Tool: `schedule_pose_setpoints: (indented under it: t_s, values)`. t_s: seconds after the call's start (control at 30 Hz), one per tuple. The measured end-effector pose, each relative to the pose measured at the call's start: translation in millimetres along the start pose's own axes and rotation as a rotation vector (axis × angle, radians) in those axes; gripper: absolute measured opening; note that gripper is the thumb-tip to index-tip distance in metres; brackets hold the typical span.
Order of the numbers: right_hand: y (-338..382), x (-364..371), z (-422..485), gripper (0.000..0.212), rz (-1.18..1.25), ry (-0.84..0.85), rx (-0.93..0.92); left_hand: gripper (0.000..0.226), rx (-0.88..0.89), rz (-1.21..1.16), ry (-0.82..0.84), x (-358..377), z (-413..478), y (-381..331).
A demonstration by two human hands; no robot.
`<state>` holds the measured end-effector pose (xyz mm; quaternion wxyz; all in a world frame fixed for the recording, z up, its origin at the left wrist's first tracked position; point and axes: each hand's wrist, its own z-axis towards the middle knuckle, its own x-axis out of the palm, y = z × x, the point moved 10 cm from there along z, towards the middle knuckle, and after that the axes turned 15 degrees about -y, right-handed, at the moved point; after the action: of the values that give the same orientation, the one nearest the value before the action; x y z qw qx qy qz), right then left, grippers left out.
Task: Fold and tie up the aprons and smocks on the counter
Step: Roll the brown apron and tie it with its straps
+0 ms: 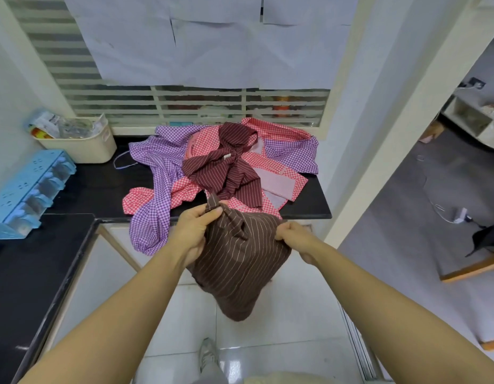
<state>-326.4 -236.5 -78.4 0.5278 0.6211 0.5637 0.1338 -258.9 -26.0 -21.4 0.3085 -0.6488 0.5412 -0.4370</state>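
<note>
Both hands (194,231) gripping brown striped apron (240,261), fingers curled

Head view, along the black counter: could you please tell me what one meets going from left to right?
Light blue plastic compartment organiser → cream plastic basket holding packets → heap of purple-checked, red-checked and maroon-striped cloth garments.

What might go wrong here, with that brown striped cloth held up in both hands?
1. The brown striped cloth hangs off the counter, above the floor. If the left hand or right hand slips, it may sag or drop onto the tiles.
2. The purple check garment droops over the counter edge beside the left hand. A stray tug could pull it down.
</note>
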Motion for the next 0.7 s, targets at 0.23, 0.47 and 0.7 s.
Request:
schedule_pose_setpoints:
  t_s: [0.23,0.47,0.7]
  values:
    - [-33.4,28.2,-4.3,0.018,0.205,0.133,0.191,0.018,-0.058,-0.141,0.073,20.2,-11.8,-4.9]
    - [-24.1,40.5,-9.8,0.017,0.139,0.165,0.122,0.02,-0.089,-0.201,0.123,25.1,-18.8,-10.8]
    - [-23.4,22.9,-4.5,0.009,0.184,0.065,0.128,0.02,-0.093,-0.188,0.025,-3.5,-10.2,-9.8]
